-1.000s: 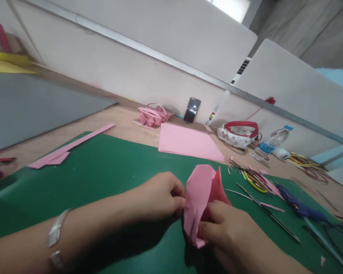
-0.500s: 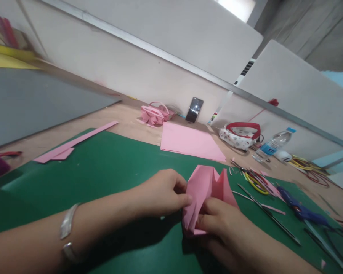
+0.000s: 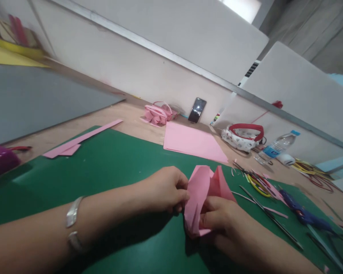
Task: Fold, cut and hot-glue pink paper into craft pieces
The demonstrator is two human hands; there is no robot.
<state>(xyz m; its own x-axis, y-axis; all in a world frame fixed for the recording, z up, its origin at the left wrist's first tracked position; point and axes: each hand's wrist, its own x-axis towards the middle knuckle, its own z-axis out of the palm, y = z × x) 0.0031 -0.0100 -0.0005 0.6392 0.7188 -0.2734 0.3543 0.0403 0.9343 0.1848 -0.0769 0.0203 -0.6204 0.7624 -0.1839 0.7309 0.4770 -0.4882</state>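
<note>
A folded pink paper shape (image 3: 198, 186), open at the top like a small bag, stands over the green mat (image 3: 108, 167). My right hand (image 3: 221, 217) reaches into its opening, with thumb and fingers closed on the near wall; some fingertips are hidden inside. At the paper's left edge, my left hand (image 3: 170, 190) is closed in a pinch against it. A silver bracelet (image 3: 72, 213) circles my left wrist.
Pink sheets (image 3: 193, 142) lie behind the paper shape. To the right are yellow-handled scissors (image 3: 258, 184), long metal tweezers (image 3: 271, 217) and a blue glue gun (image 3: 303, 211). A water bottle (image 3: 276, 148), pouch (image 3: 241, 137) and phone (image 3: 197, 110) stand at the back.
My left fingers have shifted slightly at the paper's left edge, and its upper opening looks narrower. The whole view has moved a little; the right hand keeps its hold.
</note>
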